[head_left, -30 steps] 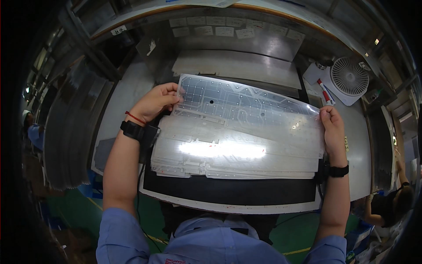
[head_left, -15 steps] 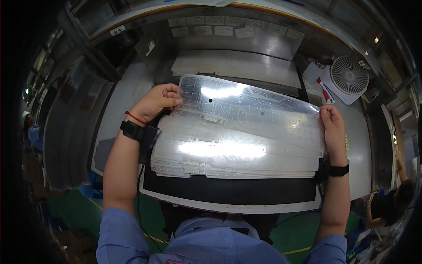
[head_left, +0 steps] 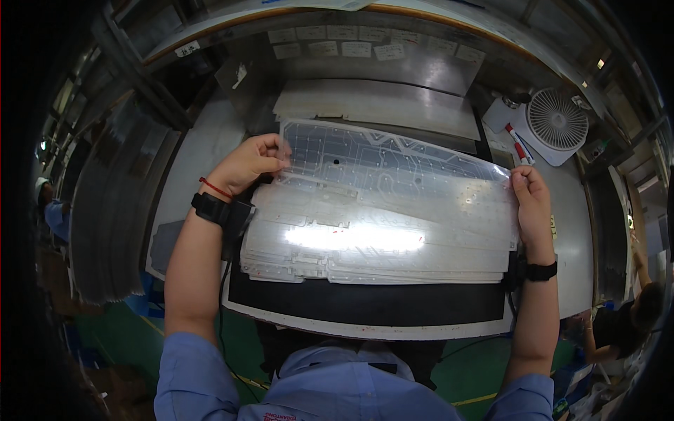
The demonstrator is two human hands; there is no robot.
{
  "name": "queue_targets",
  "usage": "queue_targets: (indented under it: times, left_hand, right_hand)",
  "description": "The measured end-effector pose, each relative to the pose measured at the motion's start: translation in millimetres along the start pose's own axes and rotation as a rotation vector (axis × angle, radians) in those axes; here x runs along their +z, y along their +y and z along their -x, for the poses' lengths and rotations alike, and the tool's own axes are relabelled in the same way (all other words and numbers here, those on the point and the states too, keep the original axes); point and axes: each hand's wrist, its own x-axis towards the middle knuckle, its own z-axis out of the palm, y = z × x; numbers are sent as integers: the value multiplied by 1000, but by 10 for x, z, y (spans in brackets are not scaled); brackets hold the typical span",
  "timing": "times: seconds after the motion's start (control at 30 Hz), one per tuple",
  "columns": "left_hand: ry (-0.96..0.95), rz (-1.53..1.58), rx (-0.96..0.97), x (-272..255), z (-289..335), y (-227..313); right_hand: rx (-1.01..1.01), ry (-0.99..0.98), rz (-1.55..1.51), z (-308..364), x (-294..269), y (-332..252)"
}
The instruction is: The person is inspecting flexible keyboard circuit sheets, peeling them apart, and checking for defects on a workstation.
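A clear plastic sheet printed with pale circuit lines and dots [head_left: 365, 154] is stretched between my hands, tilted over a pile. My left hand [head_left: 256, 160] pinches its left edge between thumb and fingers. At the opposite end my right hand [head_left: 532, 200] grips the right edge the same way. Below it lies a stack of similar clear circuit sheets [head_left: 379, 263], with a bright glare across the top one. The stack rests on a black mat [head_left: 365, 303]. Where the held sheet's lower part overlaps the stack, I cannot tell whether they touch.
Behind the stack lies another pile of sheets [head_left: 379, 102]. A white fan [head_left: 558, 121] and a red-and-white marker [head_left: 518, 146] are at the far right. Tall sheet stacks [head_left: 112, 210] stand to the left. Another person [head_left: 625, 326] is at the lower right.
The held sheet has tilted slightly, so the bright reflection on its upper part has gone. Its left end has shifted a little leftward; both hands keep their grip.
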Motion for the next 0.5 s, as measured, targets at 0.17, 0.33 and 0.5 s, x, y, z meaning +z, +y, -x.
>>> queue_targets:
  times: [0.17, 0.33, 0.5]
  left_hand:
    - [63, 21, -17, 44, -3, 17]
    - [86, 28, -21, -4, -29, -25]
    - [95, 35, -10, -10, -38, -45]
  right_hand:
    - [10, 7, -2, 2, -4, 3]
    - [9, 12, 2, 1, 0, 7]
    - [21, 10, 10, 7, -9, 5]
